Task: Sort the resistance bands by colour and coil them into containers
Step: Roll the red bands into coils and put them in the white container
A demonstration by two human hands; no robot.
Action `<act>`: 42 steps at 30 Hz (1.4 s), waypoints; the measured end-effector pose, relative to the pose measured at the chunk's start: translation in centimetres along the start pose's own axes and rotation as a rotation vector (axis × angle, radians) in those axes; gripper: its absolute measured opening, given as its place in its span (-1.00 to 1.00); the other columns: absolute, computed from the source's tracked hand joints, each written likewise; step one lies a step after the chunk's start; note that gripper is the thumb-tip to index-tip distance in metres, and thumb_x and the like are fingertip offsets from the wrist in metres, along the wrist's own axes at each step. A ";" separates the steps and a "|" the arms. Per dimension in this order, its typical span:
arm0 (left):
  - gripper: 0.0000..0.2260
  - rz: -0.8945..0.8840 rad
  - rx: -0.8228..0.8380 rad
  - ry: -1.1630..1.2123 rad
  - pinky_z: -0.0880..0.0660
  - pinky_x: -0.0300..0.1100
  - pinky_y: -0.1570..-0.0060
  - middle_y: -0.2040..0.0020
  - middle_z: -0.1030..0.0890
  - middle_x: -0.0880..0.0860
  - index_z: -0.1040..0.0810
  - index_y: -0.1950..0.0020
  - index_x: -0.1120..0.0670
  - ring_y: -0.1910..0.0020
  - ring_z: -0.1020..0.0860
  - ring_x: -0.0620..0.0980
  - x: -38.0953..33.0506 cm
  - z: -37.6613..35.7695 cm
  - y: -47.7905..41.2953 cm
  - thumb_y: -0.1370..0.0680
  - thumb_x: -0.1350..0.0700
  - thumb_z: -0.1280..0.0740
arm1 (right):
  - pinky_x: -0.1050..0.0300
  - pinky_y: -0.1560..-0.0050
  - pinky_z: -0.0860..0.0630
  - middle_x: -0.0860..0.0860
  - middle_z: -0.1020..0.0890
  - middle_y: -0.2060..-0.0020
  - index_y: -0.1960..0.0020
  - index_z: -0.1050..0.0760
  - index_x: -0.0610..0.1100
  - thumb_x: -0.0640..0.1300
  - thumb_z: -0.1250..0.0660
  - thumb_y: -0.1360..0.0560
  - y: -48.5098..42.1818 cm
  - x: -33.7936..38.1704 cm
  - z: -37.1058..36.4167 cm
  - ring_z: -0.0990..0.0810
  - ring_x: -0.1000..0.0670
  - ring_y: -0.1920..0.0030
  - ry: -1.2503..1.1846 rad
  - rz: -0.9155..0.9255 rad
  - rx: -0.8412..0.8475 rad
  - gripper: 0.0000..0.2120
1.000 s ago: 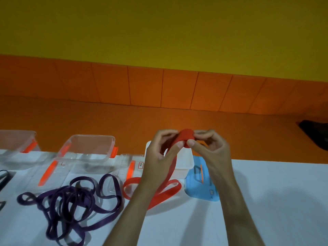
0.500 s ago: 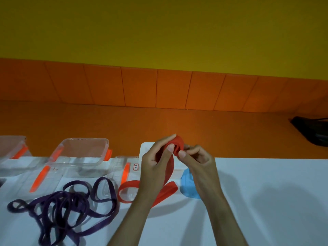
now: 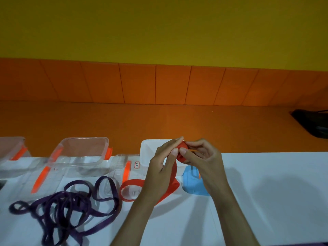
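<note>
Red band (image 3: 179, 158) is the one you are working, and the head view shows it part-rolled into a small coil held between both hands, just above the near right corner of the white container (image 3: 149, 150). Your left hand (image 3: 159, 167) pinches the coil between its thumb and fingers laid across the top. Your right hand (image 3: 204, 160) clamps it from the other side, thumb on the front and fingers curled behind.

Compared with a second ago, the coil sits lower and closer to the container and your thumbs have shuffled round it, so you are feeding in another turn. The loose tail (image 3: 132, 183) on the white table (image 3: 266, 192) looks about as long as before, so I judge there is plenty left to wind.

Purple bands (image 3: 71, 206) lie tangled to your left, in front of an empty clear container (image 3: 83, 150).
</note>
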State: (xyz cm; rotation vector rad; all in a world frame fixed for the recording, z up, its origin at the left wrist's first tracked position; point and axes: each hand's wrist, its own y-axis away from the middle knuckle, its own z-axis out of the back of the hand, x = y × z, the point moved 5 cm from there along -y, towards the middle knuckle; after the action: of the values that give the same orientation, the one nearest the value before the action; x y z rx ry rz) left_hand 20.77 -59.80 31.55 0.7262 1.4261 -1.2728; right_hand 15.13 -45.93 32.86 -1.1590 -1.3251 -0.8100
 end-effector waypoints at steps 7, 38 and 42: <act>-0.63 -0.012 -0.072 0.114 -0.52 -0.42 -0.14 -0.22 -0.64 -0.30 -0.55 -0.35 -0.46 -0.26 -0.59 -0.25 -0.9 1.6 -0.9 -0.62 -0.07 -0.43 | -0.10 -0.10 -0.71 -0.08 -0.73 -0.13 -0.23 -0.65 -0.03 -0.02 -0.61 -0.50 -0.4 -0.1 -0.7 -0.73 -0.15 -0.20 -0.092 -0.006 0.015 -0.66; -0.73 0.017 -0.205 0.221 -0.58 -0.38 -0.09 -0.11 -0.74 -0.22 -0.70 -0.11 -0.37 -0.17 -0.67 -0.20 -0.2 2.0 0.0 -0.50 -0.02 -0.49 | 0.14 0.10 -0.67 -0.06 -0.77 0.01 -0.05 -0.70 0.01 0.09 -0.64 -0.41 -0.4 0.8 -0.2 -0.78 -0.14 -0.01 -0.031 0.053 -0.102 -0.71; -0.76 -0.020 -0.253 0.215 -0.58 -0.39 -0.05 -0.10 -0.73 -0.23 -0.70 -0.06 -0.39 -0.16 -0.67 -0.22 -0.6 2.8 0.4 -0.50 -0.04 -0.50 | 0.17 -0.05 -0.67 -0.05 -0.77 -0.05 -0.02 -0.70 -0.02 -0.05 -0.64 -0.43 -0.3 0.5 -0.9 -0.76 -0.10 -0.10 -0.051 0.030 0.060 -0.78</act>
State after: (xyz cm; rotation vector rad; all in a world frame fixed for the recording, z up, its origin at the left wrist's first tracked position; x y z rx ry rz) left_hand 22.11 -62.26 32.33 0.6927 1.7360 -1.0274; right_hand 15.16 -46.79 33.52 -1.1563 -1.3616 -0.7181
